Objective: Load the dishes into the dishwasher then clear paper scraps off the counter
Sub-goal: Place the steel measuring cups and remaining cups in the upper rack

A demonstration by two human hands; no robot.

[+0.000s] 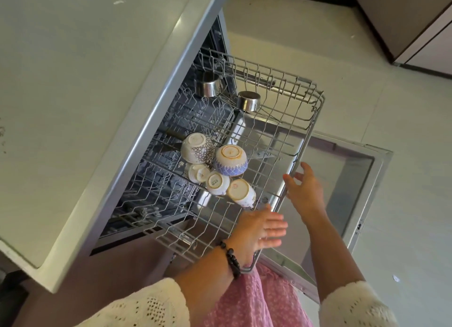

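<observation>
The dishwasher's upper wire rack (315,101) is pulled out over the open door (367,180). Upside down in the rack sit a white patterned bowl (197,148), a blue-banded bowl (231,160), three small white cups (216,182) and two steel cups (248,101). My left hand (261,226), with a black bead bracelet on the wrist, is spread flat at the rack's front edge and holds nothing. My right hand (305,187) is at the rack's front rim with fingers apart, also empty.
The pale counter (73,82) covers the left of the view, with a small paper scrap (119,2) near its far edge. A light floor (403,106) lies to the right, with a scrap (395,278) on it. Dark cabinets (415,21) stand at the top right.
</observation>
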